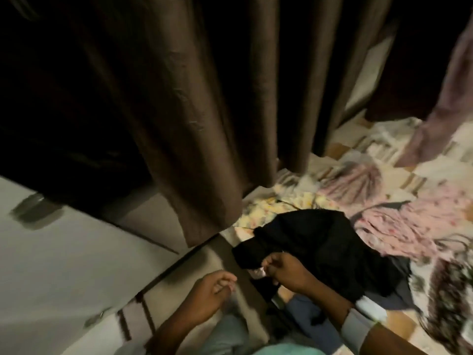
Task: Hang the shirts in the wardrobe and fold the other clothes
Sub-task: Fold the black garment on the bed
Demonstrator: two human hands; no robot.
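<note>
A black garment lies bunched on the bed's near edge. My right hand grips its near hem, fingers curled round the cloth. My left hand hangs to the left over the bed's side with loosely curled fingers, holding nothing. More clothes are strewn over the patterned bedsheet: a yellow floral piece, a pink dotted one, a pink striped one and a dark patterned one. A blue garment lies under my right forearm.
A brown curtain hangs in folds down to the bed's far-left corner. A mauve cloth hangs at the upper right. Pale floor is at the left, with a dark furniture edge above it. The frame is motion-blurred.
</note>
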